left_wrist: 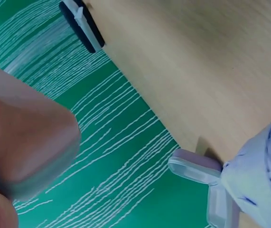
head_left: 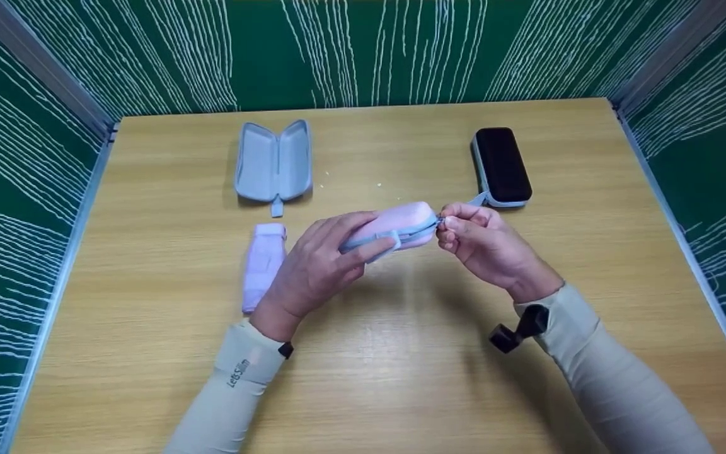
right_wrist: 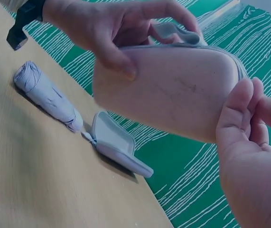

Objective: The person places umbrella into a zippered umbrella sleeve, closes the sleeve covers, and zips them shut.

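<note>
Gripping the pink zippered case (head_left: 403,217) at nine o'clock, the left hand (head_left: 320,263) apparently braces it; the right hand (head_left: 488,246) pinches its zipper pull (head_left: 440,221) at three.

A hand could pass over the table (head_left: 388,391) between the forearms (head_left: 615,384). Ahead, the pink case (head_left: 397,221) bars the middle, the umbrella (head_left: 263,265) lies beside the left hand (head_left: 322,261), and the black case (head_left: 505,164) lies beyond the right hand (head_left: 492,246).

Head view downward, wrist views close
</note>
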### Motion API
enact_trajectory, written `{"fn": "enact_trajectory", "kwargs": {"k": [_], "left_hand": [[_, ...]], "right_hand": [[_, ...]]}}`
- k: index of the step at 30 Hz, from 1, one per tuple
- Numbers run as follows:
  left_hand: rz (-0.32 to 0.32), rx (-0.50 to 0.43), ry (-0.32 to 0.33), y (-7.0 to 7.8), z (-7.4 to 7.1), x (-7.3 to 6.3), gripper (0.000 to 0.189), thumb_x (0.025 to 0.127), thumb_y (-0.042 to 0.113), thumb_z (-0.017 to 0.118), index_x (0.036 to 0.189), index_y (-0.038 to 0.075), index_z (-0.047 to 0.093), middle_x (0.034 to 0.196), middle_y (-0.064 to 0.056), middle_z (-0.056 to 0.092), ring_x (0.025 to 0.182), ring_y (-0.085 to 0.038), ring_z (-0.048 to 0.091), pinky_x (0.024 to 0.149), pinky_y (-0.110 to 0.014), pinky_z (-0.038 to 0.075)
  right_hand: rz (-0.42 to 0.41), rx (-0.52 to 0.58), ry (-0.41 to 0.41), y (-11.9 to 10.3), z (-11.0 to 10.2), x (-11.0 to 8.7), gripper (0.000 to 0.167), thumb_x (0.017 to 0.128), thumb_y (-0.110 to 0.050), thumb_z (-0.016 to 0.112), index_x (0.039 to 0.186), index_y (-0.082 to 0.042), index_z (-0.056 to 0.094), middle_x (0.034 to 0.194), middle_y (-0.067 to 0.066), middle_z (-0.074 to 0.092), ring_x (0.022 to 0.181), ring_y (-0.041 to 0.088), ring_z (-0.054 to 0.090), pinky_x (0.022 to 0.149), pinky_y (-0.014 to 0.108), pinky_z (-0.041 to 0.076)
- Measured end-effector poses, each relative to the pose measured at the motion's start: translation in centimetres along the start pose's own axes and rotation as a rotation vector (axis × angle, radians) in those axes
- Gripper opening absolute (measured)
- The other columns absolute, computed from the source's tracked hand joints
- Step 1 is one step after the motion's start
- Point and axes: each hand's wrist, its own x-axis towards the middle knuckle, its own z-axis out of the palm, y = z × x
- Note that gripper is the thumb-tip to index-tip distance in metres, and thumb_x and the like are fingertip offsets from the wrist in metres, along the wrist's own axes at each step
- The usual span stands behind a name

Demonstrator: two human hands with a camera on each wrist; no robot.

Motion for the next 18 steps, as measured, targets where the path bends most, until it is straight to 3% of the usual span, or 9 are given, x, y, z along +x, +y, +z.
{"fn": "enact_trajectory", "kwargs": {"k": [8,18], "left_hand": [[-0.007,0.12,-0.012,0.47,-0.44,0.39,0.059,0.101,0.02,0.068,0.149,0.041,0.042,0.147,-0.011,0.052,0.132,-0.03,0.054,0.107,-0.049,0.046],[-0.04,0.193,-0.09,0.79,-0.64,0.55,0.05,0.105,0.021,0.059,0.149,0.042,0.047,0.148,-0.011,0.052,0.13,-0.033,0.054,0.104,-0.053,0.047]], "right_hand": [[-0.002,-0.098,0.045,-0.36,-0.12,0.08,0.025,0.104,0.008,0.05,0.102,-0.004,0.072,0.091,0.005,0.07,0.083,0.013,0.065,0.078,0.022,0.054],[-0.021,-0.221,0.085,0.2,0.6,-0.03,0.027,0.101,0.011,0.051,0.1,-0.005,0.073,0.092,0.005,0.07,0.082,0.013,0.065,0.077,0.023,0.055]]}}
